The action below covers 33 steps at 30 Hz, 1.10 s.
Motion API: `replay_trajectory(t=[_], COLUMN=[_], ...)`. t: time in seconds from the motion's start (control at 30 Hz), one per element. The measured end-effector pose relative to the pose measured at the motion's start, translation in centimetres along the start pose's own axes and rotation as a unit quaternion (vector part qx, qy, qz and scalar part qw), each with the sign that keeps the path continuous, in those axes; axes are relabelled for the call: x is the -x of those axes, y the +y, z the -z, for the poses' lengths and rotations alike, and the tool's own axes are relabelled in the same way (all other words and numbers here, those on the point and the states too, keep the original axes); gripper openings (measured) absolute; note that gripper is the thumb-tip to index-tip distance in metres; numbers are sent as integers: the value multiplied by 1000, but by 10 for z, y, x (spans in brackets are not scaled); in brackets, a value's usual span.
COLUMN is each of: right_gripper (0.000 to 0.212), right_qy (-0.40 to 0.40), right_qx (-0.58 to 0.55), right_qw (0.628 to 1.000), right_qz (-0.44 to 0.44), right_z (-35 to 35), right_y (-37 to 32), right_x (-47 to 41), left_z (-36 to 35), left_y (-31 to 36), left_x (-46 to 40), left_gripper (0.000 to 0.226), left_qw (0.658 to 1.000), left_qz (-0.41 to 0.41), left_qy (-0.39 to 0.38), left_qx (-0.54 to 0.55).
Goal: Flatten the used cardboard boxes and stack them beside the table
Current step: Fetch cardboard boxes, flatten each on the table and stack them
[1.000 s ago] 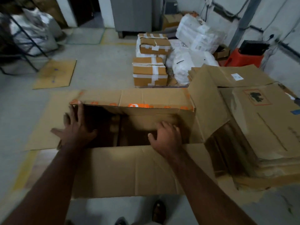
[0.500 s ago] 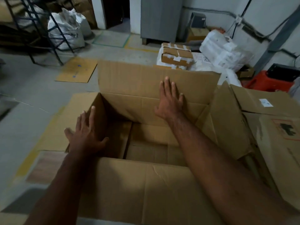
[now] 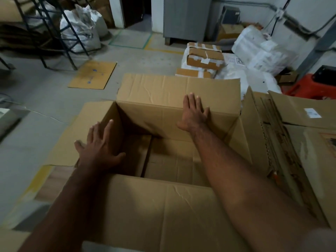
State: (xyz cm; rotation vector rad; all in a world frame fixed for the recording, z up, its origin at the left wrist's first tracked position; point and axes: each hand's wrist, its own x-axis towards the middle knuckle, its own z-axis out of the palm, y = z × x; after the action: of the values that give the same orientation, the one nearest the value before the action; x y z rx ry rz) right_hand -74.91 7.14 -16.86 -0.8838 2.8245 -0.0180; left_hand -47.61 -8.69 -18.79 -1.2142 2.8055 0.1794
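a: where's our open cardboard box (image 3: 163, 206)?
b: on the floor (image 3: 45, 106) right in front of us, flaps up, flattened boxes (image 3: 300, 151) touching its right side.
a: and our hands?
b: right hand (image 3: 193, 113) presses flat on the far wall, fingers (image 3: 190, 100) straight. left hand (image 3: 100, 142) rests on the left wall's rim, fingers spread wide.

Far left I see a dark metal rack (image 3: 52, 36) with a white sack (image 3: 81, 31) just behind it. A flat cardboard sheet (image 3: 92, 74) lies on the grey floor (image 3: 141, 62) near the rack. Far centre stands a grey cabinet (image 3: 187, 17). Right of it, taped parcels (image 3: 205, 56) sit on white plastic bags (image 3: 261, 50). Far right there's a red stool (image 3: 312, 87) with something black on top.
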Motion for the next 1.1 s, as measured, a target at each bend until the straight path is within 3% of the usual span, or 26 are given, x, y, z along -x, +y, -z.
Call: replay_trajectory(t=[0.13, 0.27, 0.4, 0.5, 0.57, 0.67, 0.73, 0.83, 0.97, 1.1], right_gripper=[113, 111, 107, 102, 96, 85, 78, 75, 98, 124], right_qy=[28, 26, 22, 21, 21, 56, 97, 189, 341, 286], right_qx=[-34, -65, -74, -80, -92, -113, -109, -58, -49, -235], right_qw=[999, 997, 997, 996, 995, 991, 989, 980, 927, 880], right_qz=[7, 11, 18, 31, 44, 51, 41, -1, -149, -297], right_z=[24, 39, 54, 65, 70, 71, 68, 54, 16, -30], right_y=[0, -7, -22, -29, -33, -40, -44, -37, -8, 11], right_x=[35, 85, 147, 191, 219, 259, 282, 302, 316, 319], left_z=[18, 58, 100, 117, 117, 116, 110, 89, 58, 15], left_y=[-2, 19, 44, 48, 50, 47, 42, 30, 6, -17], left_x=[-1, 17, 72, 116, 132, 141, 138, 125, 120, 137], left_gripper=[107, 82, 89, 101, 86, 35, 28, 36, 76, 112], left_qw=[999, 991, 920, 877, 883, 912, 922, 931, 947, 957], left_qz=[-9, -114, -271, -366, -406, -403, -356, -289, -181, -49], left_qy=[-41, -68, -222, -287, -235, 25, 143, 225, 246, 206], left_qx=[-12, 36, 176, 117, 16, -77, -55, -4, 99, 196])
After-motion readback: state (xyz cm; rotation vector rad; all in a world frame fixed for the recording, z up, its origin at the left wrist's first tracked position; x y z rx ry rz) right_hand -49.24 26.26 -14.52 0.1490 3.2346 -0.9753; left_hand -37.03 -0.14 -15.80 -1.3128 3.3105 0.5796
